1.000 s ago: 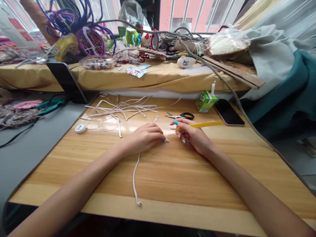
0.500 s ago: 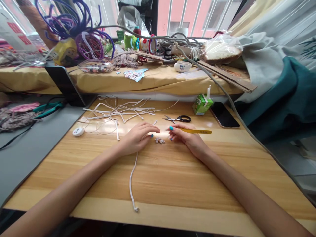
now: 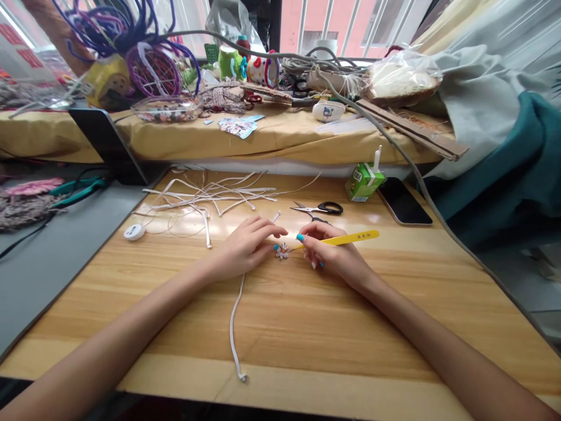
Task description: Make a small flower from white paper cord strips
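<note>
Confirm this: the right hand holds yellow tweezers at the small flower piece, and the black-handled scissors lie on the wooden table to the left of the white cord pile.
Not quite. In the head view the scissors lie to the right of the white cord pile, not the left. The rest stands: the right hand holds the yellow tweezers at the small flower piece on the wooden table.

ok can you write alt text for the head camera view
Two bare hands meet over a wooden table: the right hand holds yellow tweezers to a small flower-shaped piece, the left hand rests on a white cord. Behind lie scissors, a green juice carton, a phone and loose white strips.
</note>
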Available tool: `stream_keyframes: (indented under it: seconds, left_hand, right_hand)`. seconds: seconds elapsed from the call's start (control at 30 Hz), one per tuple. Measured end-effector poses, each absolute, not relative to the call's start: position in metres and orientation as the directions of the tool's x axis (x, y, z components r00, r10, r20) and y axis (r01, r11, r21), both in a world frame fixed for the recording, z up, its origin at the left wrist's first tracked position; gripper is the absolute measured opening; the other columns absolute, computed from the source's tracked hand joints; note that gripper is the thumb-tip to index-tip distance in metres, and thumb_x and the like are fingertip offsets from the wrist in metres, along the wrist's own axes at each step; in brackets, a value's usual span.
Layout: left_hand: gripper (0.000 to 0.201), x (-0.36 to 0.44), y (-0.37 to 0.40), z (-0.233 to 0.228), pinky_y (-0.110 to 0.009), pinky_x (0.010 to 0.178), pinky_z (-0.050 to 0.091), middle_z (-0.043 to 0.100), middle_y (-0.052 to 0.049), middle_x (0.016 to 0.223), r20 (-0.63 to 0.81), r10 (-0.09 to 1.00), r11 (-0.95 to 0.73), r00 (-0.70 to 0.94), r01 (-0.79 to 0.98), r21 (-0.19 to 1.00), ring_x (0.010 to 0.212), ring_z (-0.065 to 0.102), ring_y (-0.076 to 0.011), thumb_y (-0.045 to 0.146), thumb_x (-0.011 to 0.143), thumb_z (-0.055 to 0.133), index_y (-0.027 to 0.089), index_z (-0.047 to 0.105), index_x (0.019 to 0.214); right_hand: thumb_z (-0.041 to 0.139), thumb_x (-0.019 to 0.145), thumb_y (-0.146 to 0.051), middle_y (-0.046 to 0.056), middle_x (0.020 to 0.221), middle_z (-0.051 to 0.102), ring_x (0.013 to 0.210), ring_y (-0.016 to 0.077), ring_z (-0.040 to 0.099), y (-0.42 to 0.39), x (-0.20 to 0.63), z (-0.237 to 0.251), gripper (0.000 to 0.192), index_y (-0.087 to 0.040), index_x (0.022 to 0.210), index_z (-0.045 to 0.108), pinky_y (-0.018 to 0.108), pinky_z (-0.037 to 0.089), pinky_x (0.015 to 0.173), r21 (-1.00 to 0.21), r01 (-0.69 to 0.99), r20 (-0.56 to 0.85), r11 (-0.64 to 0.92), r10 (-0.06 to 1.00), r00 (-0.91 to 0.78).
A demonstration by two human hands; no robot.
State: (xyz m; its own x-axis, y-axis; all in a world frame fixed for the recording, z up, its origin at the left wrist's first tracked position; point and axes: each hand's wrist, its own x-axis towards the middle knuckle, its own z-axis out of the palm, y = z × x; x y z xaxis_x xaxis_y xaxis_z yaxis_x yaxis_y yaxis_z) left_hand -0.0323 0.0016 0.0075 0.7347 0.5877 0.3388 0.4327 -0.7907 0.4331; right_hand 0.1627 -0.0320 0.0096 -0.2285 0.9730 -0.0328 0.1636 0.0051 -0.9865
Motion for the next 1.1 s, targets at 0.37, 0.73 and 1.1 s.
stream_keyframes:
  seconds: [0.37, 0.73, 1.1]
  left_hand:
    - [0.017, -0.030, -0.004, 0.005, -0.030, 0.076, 0.038, 0.060, -0.004, 0.083, 0.332, 0.538, -0.836, 0.775, 0.440, 0.329, 0.081, 0.045, -0.0165, 0.018, 0.078, 0.046, 0.016, 0.055, 0.092]
    - [0.007, -0.027, -0.011, 0.000, -0.030, 0.073, 0.039, 0.056, -0.005, 0.080, 0.383, 0.579, -0.815, 0.720, 0.514, 0.267, 0.078, 0.045, -0.0165, 0.018, 0.077, 0.046, 0.015, 0.052, 0.080]
    - [0.013, -0.029, -0.012, 0.000, -0.029, 0.072, 0.038, 0.053, -0.005, 0.084, 0.422, 0.514, -0.856, 0.747, 0.478, 0.198, 0.079, 0.044, -0.0159, 0.018, 0.080, 0.044, 0.017, 0.055, 0.088]
  right_hand:
    - [0.047, 0.077, -0.023, -0.004, 0.060, 0.051, 0.048, 0.0074, 0.048, -0.045, 0.154, 0.011, 0.007, -0.019, 0.082, 0.045, 0.019, 0.037, 0.042, -0.970, 0.231, 0.008, 0.082, 0.953, -0.303]
    - [0.044, 0.077, -0.022, -0.004, 0.060, 0.048, 0.048, 0.0072, 0.046, -0.044, 0.155, 0.013, 0.004, -0.019, 0.079, 0.042, 0.019, 0.035, 0.044, -0.955, 0.276, 0.034, 0.110, 0.963, -0.268]
    - [0.046, 0.077, -0.024, -0.004, 0.061, 0.051, 0.046, 0.0070, 0.046, -0.044, 0.155, 0.013, 0.008, -0.019, 0.083, 0.042, 0.019, 0.035, 0.041, -0.957, 0.271, 0.046, 0.105, 0.976, -0.215]
